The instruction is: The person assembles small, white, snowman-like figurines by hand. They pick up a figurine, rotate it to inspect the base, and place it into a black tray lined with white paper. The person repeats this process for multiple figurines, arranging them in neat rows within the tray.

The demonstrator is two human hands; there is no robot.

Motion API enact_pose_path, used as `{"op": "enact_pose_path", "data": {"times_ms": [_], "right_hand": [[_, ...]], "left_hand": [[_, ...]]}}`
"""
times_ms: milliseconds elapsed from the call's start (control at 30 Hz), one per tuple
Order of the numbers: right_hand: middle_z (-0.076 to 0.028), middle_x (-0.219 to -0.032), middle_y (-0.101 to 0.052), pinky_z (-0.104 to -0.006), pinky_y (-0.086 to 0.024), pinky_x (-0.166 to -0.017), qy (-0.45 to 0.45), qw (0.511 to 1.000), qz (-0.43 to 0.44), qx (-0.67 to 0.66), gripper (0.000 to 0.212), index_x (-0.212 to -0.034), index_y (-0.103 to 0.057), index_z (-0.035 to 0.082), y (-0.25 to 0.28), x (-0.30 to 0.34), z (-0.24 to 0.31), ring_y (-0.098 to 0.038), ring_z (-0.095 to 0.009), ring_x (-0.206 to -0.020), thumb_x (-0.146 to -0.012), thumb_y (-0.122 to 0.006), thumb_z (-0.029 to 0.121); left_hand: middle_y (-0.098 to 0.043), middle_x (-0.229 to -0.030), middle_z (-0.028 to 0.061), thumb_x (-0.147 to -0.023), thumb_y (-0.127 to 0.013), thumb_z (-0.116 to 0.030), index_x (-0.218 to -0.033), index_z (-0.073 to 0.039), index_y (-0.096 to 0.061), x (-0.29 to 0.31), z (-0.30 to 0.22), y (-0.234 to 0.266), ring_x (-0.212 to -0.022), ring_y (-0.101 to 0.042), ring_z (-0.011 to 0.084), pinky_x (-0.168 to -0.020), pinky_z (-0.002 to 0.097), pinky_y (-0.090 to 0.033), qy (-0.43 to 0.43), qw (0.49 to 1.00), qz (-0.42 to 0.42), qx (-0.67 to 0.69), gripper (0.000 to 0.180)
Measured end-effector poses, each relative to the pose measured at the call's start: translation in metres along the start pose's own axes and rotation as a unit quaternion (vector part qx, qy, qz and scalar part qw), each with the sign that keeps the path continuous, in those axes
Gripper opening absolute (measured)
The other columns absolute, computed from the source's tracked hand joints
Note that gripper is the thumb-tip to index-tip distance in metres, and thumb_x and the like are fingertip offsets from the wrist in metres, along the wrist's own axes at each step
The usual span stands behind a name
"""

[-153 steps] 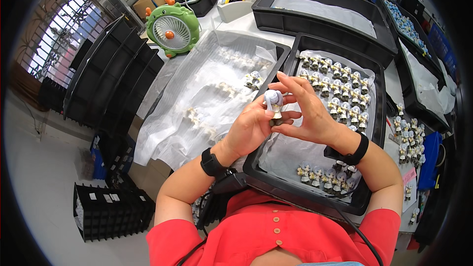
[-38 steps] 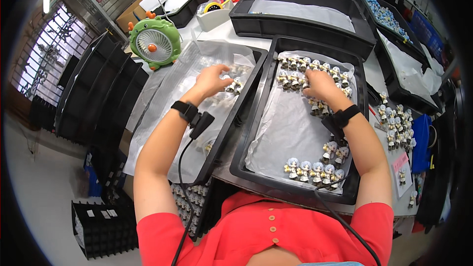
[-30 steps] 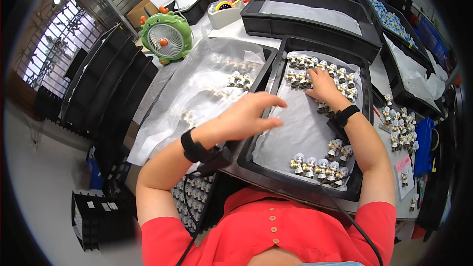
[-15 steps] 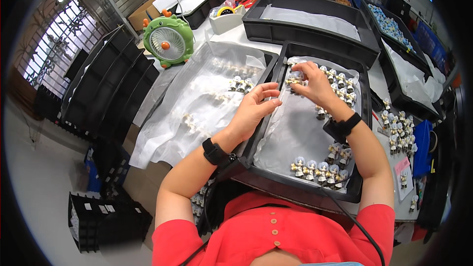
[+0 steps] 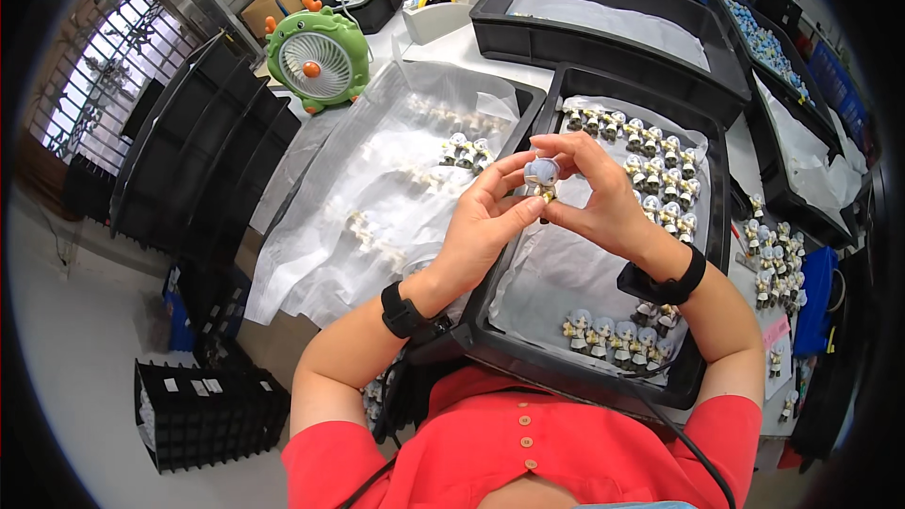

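A small figurine (image 5: 542, 176) with pale grey-blue hair is held upright between my two hands, above the left rim of a black tray (image 5: 483, 313). My left hand (image 5: 490, 207) pinches it from the left with thumb and fingers. My right hand (image 5: 603, 190) curves round it from the other side, fingertips at its head and thumb near its base. Rows of like figurines (image 5: 652, 139) stand or lie on white paper at the tray's far and right side. Another group of figurines (image 5: 617, 339) lies along its near edge.
To the left, a tray covered with thin white sheeting (image 5: 377, 160) holds more figurines. A green fan (image 5: 319, 57) stands behind it. Another black tray (image 5: 603, 47) sits at the back. Loose figurines (image 5: 778, 264) lie on the table at right. Stacked black crates (image 5: 189, 151) stand far left.
My right hand has lifted a figurine from the tray's far left corner and brought it nearer to me. My left hand, empty before, has closed on it too.
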State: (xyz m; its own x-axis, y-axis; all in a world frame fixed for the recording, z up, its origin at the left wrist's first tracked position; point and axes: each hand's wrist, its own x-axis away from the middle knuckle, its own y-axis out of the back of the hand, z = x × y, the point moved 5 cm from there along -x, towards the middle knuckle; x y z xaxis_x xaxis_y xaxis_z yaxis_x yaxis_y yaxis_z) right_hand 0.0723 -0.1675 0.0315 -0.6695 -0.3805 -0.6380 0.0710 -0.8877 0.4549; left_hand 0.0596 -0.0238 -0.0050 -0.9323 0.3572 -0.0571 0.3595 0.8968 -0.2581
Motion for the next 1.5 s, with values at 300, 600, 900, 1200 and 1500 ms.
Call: {"op": "enact_pose_path", "data": {"times_ms": [300,600,900,1200,1500], "right_hand": [[-0.009,-0.109,-0.054,-0.0335,-0.045,-0.084,0.019,0.999,0.039,-0.031,0.079,-0.132,-0.041,0.010,0.000,-0.001,0.010,-0.053,-0.022,-0.096,-0.063,-0.080,0.011],[-0.010,-0.117,-0.053,-0.0376,-0.040,-0.095,0.016,1.000,0.009,-0.015,0.090,-0.136,-0.037,0.010,-0.004,0.003,0.008,-0.051,-0.027,-0.108,-0.058,-0.082,0.010],[-0.010,-0.120,-0.052,-0.0378,-0.040,-0.095,0.028,1.000,-0.002,-0.005,0.092,-0.136,-0.037,0.011,-0.003,0.004,0.009,-0.050,-0.028,-0.110,-0.057,-0.083,0.009],[-0.009,-0.119,-0.052,-0.0377,-0.040,-0.095,0.045,0.999,-0.007,0.003,0.091,-0.136,-0.038,0.011,-0.004,0.004,0.011,-0.050,-0.028,-0.109,-0.058,-0.084,0.012],[-0.009,-0.115,-0.054,-0.0369,-0.040,-0.095,0.024,0.999,-0.013,-0.023,0.094,-0.137,-0.036,0.011,-0.002,0.004,0.013,-0.051,-0.026,-0.108,-0.057,-0.084,0.012]], "left_hand": [[-0.054,-0.116,0.0080,-0.090,-0.056,-0.013,-0.132,-0.005,-0.041,0.002,-0.008,0.000,-0.097,-0.056,0.0116,-0.083,0.0268,-0.046,0.021,0.995,-0.015,0.093,0.045],[-0.051,-0.126,0.0146,-0.092,-0.053,-0.024,-0.137,-0.005,-0.034,0.001,-0.007,0.002,-0.104,-0.056,0.0156,-0.085,0.0303,-0.048,0.004,0.991,0.039,0.129,0.052],[-0.049,-0.128,0.0118,-0.092,-0.055,-0.021,-0.139,-0.006,-0.032,0.003,-0.011,-0.001,-0.106,-0.054,0.0149,-0.085,0.0290,-0.047,-0.001,0.989,0.051,0.136,0.054],[-0.049,-0.126,0.0074,-0.088,-0.061,-0.013,-0.135,-0.004,-0.038,0.005,-0.018,-0.007,-0.107,-0.051,0.0120,-0.089,0.0281,-0.046,-0.049,0.996,0.042,0.067,0.053],[-0.050,-0.125,0.0103,-0.092,-0.055,-0.017,-0.138,-0.005,-0.033,0.004,-0.011,-0.004,-0.103,-0.057,0.0153,-0.084,0.0302,-0.049,-0.006,0.986,0.060,0.157,0.052]]}}
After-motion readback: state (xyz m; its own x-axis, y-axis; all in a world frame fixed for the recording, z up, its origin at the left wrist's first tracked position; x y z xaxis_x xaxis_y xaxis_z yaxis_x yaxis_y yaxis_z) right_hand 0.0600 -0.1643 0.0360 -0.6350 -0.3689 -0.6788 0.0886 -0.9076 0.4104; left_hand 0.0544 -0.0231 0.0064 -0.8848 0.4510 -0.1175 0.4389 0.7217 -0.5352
